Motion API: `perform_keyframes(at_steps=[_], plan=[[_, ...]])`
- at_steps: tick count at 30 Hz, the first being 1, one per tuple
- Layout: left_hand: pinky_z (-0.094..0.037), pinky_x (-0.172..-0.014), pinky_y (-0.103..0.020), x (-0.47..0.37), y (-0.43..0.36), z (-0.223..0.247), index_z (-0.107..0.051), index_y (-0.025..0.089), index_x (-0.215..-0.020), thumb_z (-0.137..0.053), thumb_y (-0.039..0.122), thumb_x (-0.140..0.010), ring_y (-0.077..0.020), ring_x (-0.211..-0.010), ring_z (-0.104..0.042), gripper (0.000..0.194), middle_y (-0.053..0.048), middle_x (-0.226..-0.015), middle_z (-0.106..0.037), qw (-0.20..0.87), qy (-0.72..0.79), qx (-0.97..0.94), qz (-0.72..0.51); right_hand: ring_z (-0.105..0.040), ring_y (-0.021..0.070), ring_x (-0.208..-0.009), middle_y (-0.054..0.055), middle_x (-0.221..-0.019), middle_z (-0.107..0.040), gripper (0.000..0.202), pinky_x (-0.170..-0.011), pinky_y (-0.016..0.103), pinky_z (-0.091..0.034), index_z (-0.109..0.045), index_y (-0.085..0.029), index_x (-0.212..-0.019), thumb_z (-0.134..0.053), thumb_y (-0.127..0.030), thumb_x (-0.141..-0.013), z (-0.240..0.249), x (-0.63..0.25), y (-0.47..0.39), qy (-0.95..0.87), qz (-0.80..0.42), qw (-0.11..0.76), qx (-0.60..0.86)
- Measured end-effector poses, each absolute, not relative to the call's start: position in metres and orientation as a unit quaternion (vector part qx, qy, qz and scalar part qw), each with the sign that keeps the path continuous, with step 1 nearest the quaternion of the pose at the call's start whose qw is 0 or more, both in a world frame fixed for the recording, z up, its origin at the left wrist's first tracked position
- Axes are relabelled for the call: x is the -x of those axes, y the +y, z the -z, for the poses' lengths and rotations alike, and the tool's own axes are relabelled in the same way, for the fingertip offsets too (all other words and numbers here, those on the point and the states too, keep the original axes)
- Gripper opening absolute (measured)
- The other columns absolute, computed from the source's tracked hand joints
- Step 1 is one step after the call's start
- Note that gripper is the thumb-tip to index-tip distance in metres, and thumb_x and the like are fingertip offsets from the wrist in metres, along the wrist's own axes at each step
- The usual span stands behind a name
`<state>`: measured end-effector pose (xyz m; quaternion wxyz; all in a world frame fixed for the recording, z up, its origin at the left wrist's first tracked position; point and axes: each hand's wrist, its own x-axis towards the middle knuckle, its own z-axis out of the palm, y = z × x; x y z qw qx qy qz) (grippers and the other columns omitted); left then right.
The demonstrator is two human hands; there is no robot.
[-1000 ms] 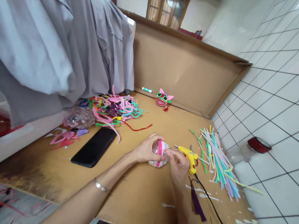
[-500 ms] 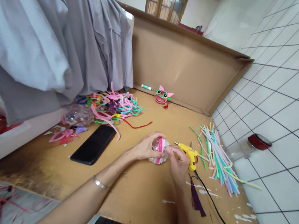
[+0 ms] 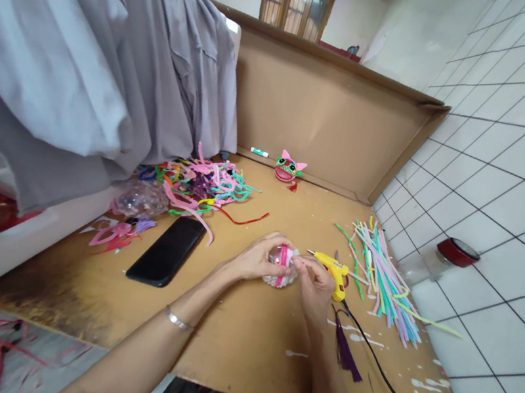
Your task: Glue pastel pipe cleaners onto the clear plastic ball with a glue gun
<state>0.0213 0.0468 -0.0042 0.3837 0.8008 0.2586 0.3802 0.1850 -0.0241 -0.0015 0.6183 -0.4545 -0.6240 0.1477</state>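
A small clear plastic ball (image 3: 275,256) with a pink band (image 3: 283,258) around it is in my left hand (image 3: 254,258), the thumb and fingers curled about its left side. White fuzzy trim covers the ball's right part. My right hand (image 3: 315,286) has its thumb and fingertips pinched together at that white trim; what lies between them is too small to make out. Just right of this hand lies a yellow hot glue gun (image 3: 337,273), its nozzle pointing left. A purple tassel (image 3: 345,349) rests near my right wrist.
Pipe cleaners lie in a bundle (image 3: 388,286) at right and a tangled pile (image 3: 210,181) at left. A black phone (image 3: 167,251) is left of my arm. A finished-looking animal face (image 3: 288,167) and glue stick (image 3: 259,152) stand by the cardboard wall (image 3: 317,105). A jar (image 3: 436,264) is right.
The view has shifted slightly. My left hand still holds the ball, and my right fingertips stay pinched at its right edge with only a tiny movement.
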Motion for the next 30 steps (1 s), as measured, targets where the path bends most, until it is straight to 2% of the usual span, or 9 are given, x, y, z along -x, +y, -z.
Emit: perform_keyframes(at_steps=[10,16,19,24,27,30], plan=[[-0.045,-0.099,-0.036,-0.020,0.050,0.010,-0.062,0.020,-0.111,-0.079,0.043,-0.074,-0.0235,-0.110,-0.059,0.047,-0.009,-0.118,-0.061,0.365,0.244,-0.814,-0.381,-0.068,0.0159,-0.074,0.001,-0.078,-0.075,0.013,-0.072,0.030,-0.055,-0.075,-0.024,-0.079,-0.066,-0.029,-0.085,0.003,-0.186,-0.023,-0.624,-0.142,0.615,0.461],[-0.044,-0.104,-0.042,-0.021,0.048,0.010,-0.058,0.021,-0.118,-0.090,0.051,-0.053,-0.0294,-0.117,-0.056,0.078,-0.010,-0.123,-0.059,0.330,0.256,-0.837,-0.354,-0.068,0.0160,-0.074,0.001,-0.079,-0.075,0.014,-0.073,0.030,-0.055,-0.075,-0.023,-0.079,-0.065,-0.031,-0.086,0.004,-0.185,-0.024,-0.610,-0.155,0.617,0.472],[-0.044,-0.104,-0.044,-0.022,0.047,0.009,-0.055,0.021,-0.120,-0.091,0.049,-0.050,-0.0299,-0.116,-0.056,0.084,-0.011,-0.123,-0.058,0.318,0.262,-0.844,-0.343,-0.068,0.0162,-0.076,0.001,-0.080,-0.075,0.015,-0.074,0.030,-0.055,-0.074,-0.023,-0.079,-0.065,-0.032,-0.086,0.006,-0.186,-0.024,-0.609,-0.160,0.614,0.475],[-0.045,-0.102,-0.043,-0.023,0.044,0.008,-0.055,0.021,-0.118,-0.091,0.038,-0.049,-0.0297,-0.116,-0.056,0.080,-0.010,-0.123,-0.058,0.306,0.272,-0.844,-0.346,-0.069,0.0172,-0.077,0.002,-0.080,-0.075,0.018,-0.076,0.032,-0.055,-0.075,-0.022,-0.079,-0.065,-0.035,-0.086,0.007,-0.186,-0.022,-0.608,-0.150,0.611,0.484],[-0.047,-0.098,-0.039,-0.025,0.041,0.006,-0.055,0.021,-0.114,-0.087,0.029,-0.054,-0.0266,-0.108,-0.059,0.069,-0.008,-0.117,-0.059,0.305,0.289,-0.835,-0.355,-0.069,0.0174,-0.078,0.003,-0.081,-0.076,0.017,-0.078,0.032,-0.056,-0.076,-0.023,-0.080,-0.065,-0.035,-0.085,0.005,-0.186,-0.022,-0.611,-0.149,0.611,0.481],[-0.049,-0.089,-0.036,-0.025,0.040,0.004,-0.054,0.020,-0.111,-0.085,0.027,-0.054,-0.0235,-0.097,-0.060,0.065,-0.006,-0.109,-0.061,0.319,0.308,-0.823,-0.356,-0.070,0.0173,-0.081,0.003,-0.085,-0.077,0.015,-0.080,0.032,-0.056,-0.077,-0.024,-0.084,-0.066,-0.033,-0.085,0.004,-0.185,-0.023,-0.608,-0.160,0.612,0.480]])
